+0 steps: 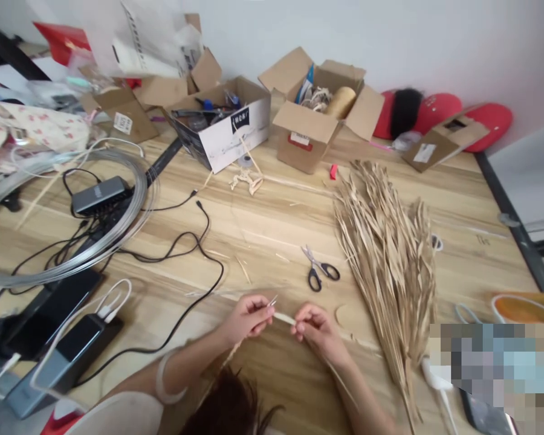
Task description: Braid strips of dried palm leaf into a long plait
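Observation:
Close to the table's front edge, my left hand (pixel 249 317) pinches one end of a pale, flat plant strip (pixel 283 318). A thin, pointed, shiny bit (pixel 273 299) sticks up from its fingertips; I cannot make out what it is. On the strip's other end, my right hand (pixel 320 329) is closed, and a thin length trails along the right forearm. Black-handled scissors (pixel 316 267) lie with blades parted, beyond the right hand. A large bundle of dried, tan leaves (pixel 385 260) rests to the right.
Left are a coil of wire (pixel 138 199), a grey hub (pixel 100 194), black cables (pixel 221 266) and power banks (pixel 68 356). Along the back stand a white box (pixel 240 136) and an open cardboard box (pixel 301 142). Red cushion-like things (pixel 494 124) sit back right. Leaf scraps (pixel 243 269) are scattered mid-table.

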Available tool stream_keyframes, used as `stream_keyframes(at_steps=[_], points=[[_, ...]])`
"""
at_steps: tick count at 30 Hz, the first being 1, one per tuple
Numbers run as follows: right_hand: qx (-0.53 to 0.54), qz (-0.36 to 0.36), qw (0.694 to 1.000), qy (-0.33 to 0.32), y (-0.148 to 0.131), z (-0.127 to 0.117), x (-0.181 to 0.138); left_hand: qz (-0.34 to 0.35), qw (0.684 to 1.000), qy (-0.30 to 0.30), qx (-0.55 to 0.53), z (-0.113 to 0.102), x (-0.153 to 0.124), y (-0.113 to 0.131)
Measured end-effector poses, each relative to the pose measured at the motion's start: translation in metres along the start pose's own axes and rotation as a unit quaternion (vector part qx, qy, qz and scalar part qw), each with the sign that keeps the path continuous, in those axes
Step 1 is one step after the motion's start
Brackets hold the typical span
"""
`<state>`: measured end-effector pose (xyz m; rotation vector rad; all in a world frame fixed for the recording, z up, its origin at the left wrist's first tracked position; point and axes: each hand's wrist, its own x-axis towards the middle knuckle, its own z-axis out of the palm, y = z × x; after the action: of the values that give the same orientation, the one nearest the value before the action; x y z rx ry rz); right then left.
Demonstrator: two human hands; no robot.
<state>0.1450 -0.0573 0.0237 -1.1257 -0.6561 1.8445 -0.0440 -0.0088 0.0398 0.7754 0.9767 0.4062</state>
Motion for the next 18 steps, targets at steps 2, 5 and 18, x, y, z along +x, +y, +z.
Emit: stream_keyframes(at_steps=[2,5,18], points=[[0.007,0.003,1.0,0.008,0.0,-0.001,0.0,-0.016,1.0,-0.001,-0.015,-0.002,0.002,0.0],[0.009,0.003,1.0,0.013,-0.001,0.001,0.001,-0.016,0.999,0.005,-0.029,-0.003,0.003,0.001],[0.054,-0.067,0.996,-0.017,0.003,-0.004,0.0,0.083,0.994,0.023,-0.068,0.0,0.001,-0.006]])
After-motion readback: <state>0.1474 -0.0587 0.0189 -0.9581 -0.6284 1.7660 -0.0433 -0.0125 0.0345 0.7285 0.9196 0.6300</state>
